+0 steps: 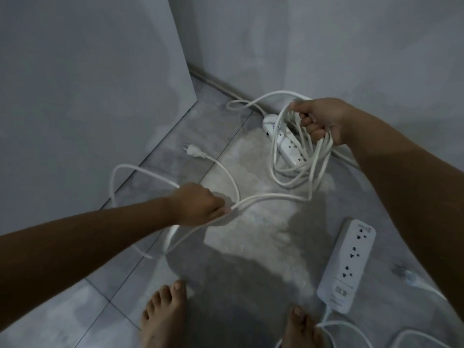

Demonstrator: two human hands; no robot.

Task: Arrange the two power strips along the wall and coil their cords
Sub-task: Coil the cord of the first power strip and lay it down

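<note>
A white power strip lies on the floor against the far wall, partly hidden behind hanging cord loops. My right hand is raised above it and grips several loops of its white cord. From the coil the cord runs left to my left hand, which is closed on a loose stretch of it. The cord's plug rests on the tiles near the left wall. A second white power strip lies flat at the lower right, its cord trailing off the bottom edge.
Grey walls meet in a corner at the back, with a grey panel standing on the left. The floor is grey tile with a pale patch in the middle. My bare feet stand at the bottom edge. A small blurred object lies at right.
</note>
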